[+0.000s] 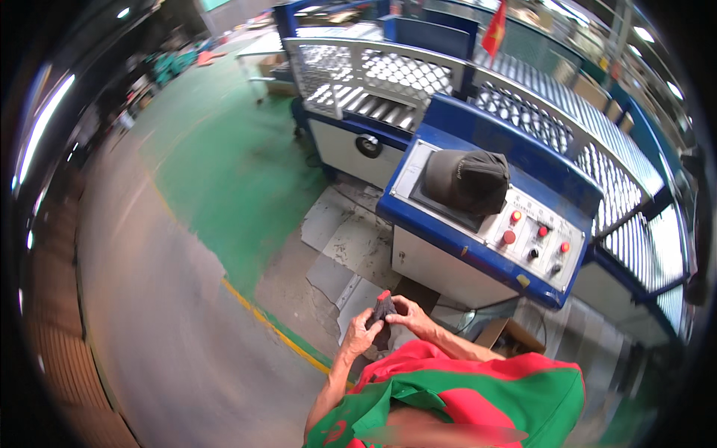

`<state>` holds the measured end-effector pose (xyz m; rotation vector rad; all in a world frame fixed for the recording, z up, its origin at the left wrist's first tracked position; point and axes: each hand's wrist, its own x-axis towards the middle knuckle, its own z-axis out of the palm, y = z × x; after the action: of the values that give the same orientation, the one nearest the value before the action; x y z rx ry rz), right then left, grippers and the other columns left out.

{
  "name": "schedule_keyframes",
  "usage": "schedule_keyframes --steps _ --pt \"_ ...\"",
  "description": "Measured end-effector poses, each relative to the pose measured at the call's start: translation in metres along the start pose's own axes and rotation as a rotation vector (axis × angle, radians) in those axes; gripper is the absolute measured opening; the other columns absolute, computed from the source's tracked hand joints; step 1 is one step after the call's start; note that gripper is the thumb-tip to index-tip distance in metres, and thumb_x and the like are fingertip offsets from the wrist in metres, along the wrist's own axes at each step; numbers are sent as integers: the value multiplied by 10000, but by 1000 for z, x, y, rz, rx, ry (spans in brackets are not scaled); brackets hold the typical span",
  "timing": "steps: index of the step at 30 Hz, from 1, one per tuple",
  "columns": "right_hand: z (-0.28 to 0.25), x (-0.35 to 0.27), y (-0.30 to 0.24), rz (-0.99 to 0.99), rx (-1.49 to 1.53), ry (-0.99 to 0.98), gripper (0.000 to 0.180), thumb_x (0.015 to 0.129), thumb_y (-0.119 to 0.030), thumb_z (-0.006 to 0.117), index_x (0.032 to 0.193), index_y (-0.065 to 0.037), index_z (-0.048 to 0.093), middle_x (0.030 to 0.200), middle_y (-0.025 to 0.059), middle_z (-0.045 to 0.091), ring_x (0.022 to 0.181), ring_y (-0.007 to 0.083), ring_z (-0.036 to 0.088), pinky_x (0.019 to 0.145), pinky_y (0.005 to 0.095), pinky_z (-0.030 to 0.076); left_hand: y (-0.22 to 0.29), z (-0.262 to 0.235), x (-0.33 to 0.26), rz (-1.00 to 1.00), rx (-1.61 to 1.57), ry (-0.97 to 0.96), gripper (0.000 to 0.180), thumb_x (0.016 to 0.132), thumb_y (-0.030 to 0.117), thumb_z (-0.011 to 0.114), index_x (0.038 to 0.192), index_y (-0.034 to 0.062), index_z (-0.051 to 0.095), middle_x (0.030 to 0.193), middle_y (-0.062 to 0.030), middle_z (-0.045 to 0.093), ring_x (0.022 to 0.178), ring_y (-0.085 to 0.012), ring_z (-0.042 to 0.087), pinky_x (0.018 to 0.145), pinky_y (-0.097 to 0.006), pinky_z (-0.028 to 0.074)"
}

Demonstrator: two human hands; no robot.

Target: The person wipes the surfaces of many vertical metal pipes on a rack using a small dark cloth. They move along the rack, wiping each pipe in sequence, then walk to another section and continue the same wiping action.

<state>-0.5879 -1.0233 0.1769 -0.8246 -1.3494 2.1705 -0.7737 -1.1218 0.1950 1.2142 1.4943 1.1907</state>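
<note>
In front of my body, a dark grey cloth piece with a red end (383,308) is held up between both hands; it looks like a knitted work glove, though the fingers hide much of it. My left hand (360,334) is closed on its left side. On the right side, my right hand (410,313) pinches it between thumb and fingers. Beyond the hands stands a blue and white control console (448,257) with red buttons (509,237) and black knobs. A dark grey cap (467,181) lies on top of the console.
Behind the console runs a blue-framed roller conveyor (373,108) with mesh guards. An open cardboard box (511,337) stands on the floor to my right. Worn metal plates (351,231) cover the floor by the console. Stacked brown sheets (71,373) line the left side.
</note>
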Motion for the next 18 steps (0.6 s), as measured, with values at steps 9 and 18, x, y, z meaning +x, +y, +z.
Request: schedule_keyframes --steps 9,18 --pt "52 232 -50 -302 -454 223 277 908 -183 718 1108 -4 651 961 113 729 883 193 677 825 379 539 -90 -209 161 -83 -91 -87 453 916 113 755 1316 -40 608 1144 -164 717 1044 -233 707 910 -346 566" --pt "99 534 -136 -316 -423 276 327 931 -178 673 1211 -15 625 965 148 707 889 261 688 782 406 536 -266 -466 170 -1012 57 267 522 931 227 721 1357 -32 567 1207 -232 681 1087 -304 660 946 -429 524"
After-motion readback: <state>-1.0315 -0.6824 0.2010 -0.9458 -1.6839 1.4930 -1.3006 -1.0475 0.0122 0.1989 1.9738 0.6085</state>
